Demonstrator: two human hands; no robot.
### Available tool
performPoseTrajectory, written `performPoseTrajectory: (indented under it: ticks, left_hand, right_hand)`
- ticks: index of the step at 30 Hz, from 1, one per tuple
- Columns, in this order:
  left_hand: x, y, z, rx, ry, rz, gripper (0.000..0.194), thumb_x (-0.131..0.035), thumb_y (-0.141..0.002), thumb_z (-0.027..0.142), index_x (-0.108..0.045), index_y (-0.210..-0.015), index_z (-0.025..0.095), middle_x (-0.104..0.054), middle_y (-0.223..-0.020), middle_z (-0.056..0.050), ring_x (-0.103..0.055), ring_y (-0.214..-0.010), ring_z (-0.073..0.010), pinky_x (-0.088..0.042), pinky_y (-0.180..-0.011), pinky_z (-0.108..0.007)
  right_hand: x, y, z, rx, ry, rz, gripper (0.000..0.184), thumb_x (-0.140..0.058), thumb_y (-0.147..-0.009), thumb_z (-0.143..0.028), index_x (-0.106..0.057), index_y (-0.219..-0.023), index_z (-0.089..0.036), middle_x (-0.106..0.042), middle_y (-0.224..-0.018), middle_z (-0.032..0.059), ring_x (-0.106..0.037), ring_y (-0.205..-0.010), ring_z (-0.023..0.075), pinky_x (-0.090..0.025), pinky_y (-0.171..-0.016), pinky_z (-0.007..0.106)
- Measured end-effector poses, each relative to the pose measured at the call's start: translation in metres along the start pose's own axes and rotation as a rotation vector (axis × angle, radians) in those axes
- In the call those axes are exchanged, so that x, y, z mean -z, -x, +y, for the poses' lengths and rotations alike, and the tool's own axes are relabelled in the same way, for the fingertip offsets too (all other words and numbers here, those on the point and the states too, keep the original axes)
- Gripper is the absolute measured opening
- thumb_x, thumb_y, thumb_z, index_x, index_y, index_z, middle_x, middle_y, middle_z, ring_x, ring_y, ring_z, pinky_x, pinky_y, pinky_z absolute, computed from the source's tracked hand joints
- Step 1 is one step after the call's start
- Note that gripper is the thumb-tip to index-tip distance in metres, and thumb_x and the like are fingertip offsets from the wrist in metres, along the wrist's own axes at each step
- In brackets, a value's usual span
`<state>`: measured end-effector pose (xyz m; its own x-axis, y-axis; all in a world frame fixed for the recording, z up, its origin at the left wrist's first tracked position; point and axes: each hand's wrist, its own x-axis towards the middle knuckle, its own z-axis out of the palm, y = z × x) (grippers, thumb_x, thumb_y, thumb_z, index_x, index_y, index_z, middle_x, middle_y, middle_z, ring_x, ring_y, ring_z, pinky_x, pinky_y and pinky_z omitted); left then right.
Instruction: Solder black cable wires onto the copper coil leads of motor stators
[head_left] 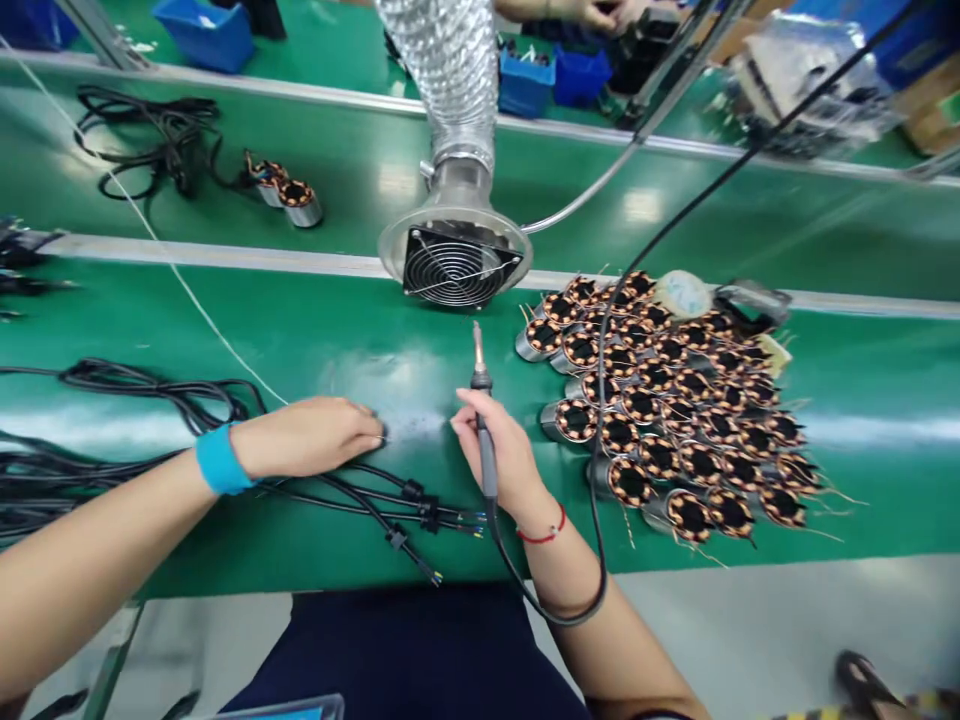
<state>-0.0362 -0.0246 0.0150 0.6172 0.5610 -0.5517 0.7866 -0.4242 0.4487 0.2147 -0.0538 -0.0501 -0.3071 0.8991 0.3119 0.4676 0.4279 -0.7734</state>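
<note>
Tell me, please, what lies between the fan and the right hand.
In the head view, the metal end of the soldering iron lies between the right hand and the fan; beyond its tip, green tabletop shows.

The light around me is bright and cool, and it seems to fall from above. It burns pale glare onto the glossy green bench [300, 330], whitest between my left hand [307, 437] and my right hand [501, 445], and again in a streak at the far right. Smaller patches shine on the green surface behind, and the foil duct [454, 70] glitters in its creases. Shadows are soft; my dark shirt [405, 650] swallows most detail. My hands look slightly soft, as do the fine wire ends. The wide view stretches my forearms toward the lower corners, and the shoe [862, 680] there is smeared.
</note>
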Motion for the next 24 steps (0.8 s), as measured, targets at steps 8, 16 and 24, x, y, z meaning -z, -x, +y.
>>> performPoseTrajectory:
  ticks: [8, 16, 24]
  left_hand:
    - [-0.023, 0.062, -0.025, 0.156, -0.079, -0.06, 0.027, -0.047, -0.087, 0.029, -0.061, -0.11, 0.023, -0.063, -0.123, -0.011, -0.066, -0.098, -0.0275, -0.048, -0.078, -0.035]
    - [0.01, 0.046, -0.022, 0.048, 0.064, 0.276, 0.028, -0.042, -0.094, 0.039, -0.065, -0.095, 0.023, -0.07, -0.091, -0.003, -0.065, -0.081, -0.0182, -0.043, -0.071, -0.028]
    - [0.015, 0.08, -0.072, 0.342, -0.084, 0.275, 0.046, -0.042, -0.087, 0.026, -0.045, -0.133, 0.021, -0.052, -0.133, -0.01, -0.056, -0.114, -0.0264, -0.044, -0.092, -0.035]
  right_hand:
    - [0.008, -0.002, -0.004, -0.014, 0.037, 0.074, 0.037, -0.05, -0.092, -0.017, -0.047, -0.128, -0.024, -0.07, -0.093, 0.0026, -0.068, -0.084, 0.0145, -0.056, -0.082, 0.032]
    - [0.044, 0.009, -0.03, -0.028, 0.076, 0.232, 0.042, -0.06, -0.087, -0.017, -0.052, -0.127, -0.023, -0.072, -0.099, 0.0051, -0.07, -0.081, 0.0181, -0.057, -0.082, 0.04]
    - [0.065, 0.031, -0.037, -0.073, -0.014, 0.469, 0.042, -0.07, -0.079, -0.015, -0.06, -0.12, -0.02, -0.073, -0.094, 0.0047, -0.071, -0.074, 0.0179, -0.056, -0.071, 0.033]
